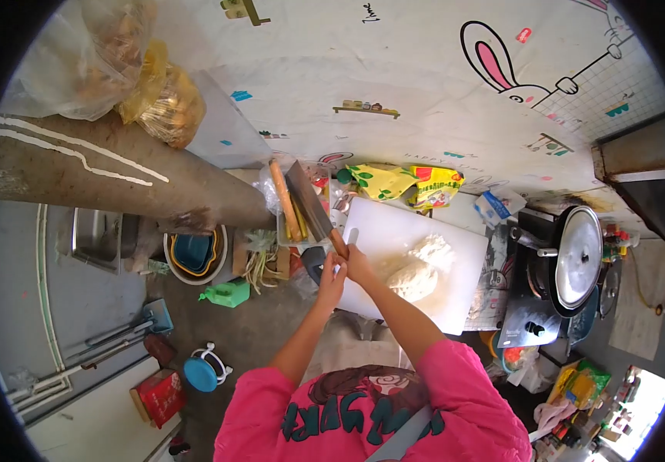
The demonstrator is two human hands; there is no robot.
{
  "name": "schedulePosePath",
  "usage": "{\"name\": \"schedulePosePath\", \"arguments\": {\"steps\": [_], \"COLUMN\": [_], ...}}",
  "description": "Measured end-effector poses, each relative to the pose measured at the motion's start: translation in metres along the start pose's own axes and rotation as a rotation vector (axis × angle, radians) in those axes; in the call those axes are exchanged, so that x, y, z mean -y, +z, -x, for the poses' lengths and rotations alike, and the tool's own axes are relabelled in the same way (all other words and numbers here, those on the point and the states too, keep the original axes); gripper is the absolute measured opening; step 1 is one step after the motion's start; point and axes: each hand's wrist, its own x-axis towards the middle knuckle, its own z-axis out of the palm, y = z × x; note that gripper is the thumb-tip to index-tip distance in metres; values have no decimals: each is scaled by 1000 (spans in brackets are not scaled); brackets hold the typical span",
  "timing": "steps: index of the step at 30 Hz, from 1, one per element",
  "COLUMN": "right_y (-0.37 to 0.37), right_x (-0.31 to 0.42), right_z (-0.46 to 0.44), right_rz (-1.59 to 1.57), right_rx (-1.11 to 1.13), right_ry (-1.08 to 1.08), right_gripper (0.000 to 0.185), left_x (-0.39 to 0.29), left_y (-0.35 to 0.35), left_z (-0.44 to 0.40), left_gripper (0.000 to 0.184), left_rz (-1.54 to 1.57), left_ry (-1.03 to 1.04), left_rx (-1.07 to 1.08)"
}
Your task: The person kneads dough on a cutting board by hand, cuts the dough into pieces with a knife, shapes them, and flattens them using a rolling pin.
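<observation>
A cleaver (310, 202) is tilted over the left edge of the white cutting board (382, 223), its broad dark blade pointing up and left. The fingers of my right hand (359, 264) are wrapped around the end of its wooden handle. Right beside it, my left hand (332, 279) has its fingers bent together close to the handle end; what they hold, if anything, is hidden. A pale lump of dough (412, 279) lies on the board, with a rougher, crumbly dough piece (432, 252) against its far side. A rolling pin (280, 192) leans in a clear container behind the blade.
Yellow food bags (434, 189) stand behind the board by the wall. On the right, a lidded pot (579, 258) sits on a stove (529, 322). A thick pipe (125, 173) crosses the upper left. Nested basins (194, 252) and a blue stool (205, 373) are at lower left.
</observation>
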Motion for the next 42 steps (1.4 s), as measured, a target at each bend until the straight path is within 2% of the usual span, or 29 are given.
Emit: {"name": "schedulePosePath", "arguments": {"steps": [3,6,9,12,15,18,22,23,24,27,28,29,32,34,38,39,42], "right_y": [-4,-11,-32,-66,-93,-115,-132,-135,-139,-156,-162,-164,-153,-154,-163,-168,-177], "right_x": [8,18,30,37,12,-24,-67,-80,-90,-97,-98,-98,-104,-107,-109,-110,-108], "right_z": [-6,3,29,67,105,145,197,207,215,229,231,231,226,229,242,243,247], "right_rz": [-15,-9,-218,-245,54,182,279,309,338,389,397,389,377,253,108,96,104], "right_rx": [1,-105,-28,-49,-247,-342,-467,-495,-520,-541,-536,-470,-405,-426,-381,-364,-290], "right_ry": [37,-2,80,82,-80,-157,-225,-223,-220,-162,-135,-79,-64,-33,86,107,138], "right_gripper": [48,41,35,28,28,23,15,14,13,24,27,41,53,49,40,39,39], "left_x": [12,-16,-30,-44,-66,-96,-94,-96,-88,-70,-66,-62,-57,-54,-30,-13,7], "left_y": [-4,-6,-10,-5,4,31,66,79,89,115,125,133,154,161,147,142,154], "left_z": [-2,0,1,2,7,15,9,12,13,25,28,32,43,46,42,36,26], "left_gripper": [50,50,51,58,68,67,57,40,36,24,25,25,25,28,46,55,64], "left_rz": [34,2,-36,41,76,329,331,248,237,225,214,202,131,118,-458,-772,-1067], "left_ry": [31,32,43,64,102,-24,-250,-255,-271,-321,-321,-326,-335,-331,82,207,438], "left_rx": [-39,-26,-34,-36,25,87,191,150,161,157,181,203,247,280,466,345,66]}}
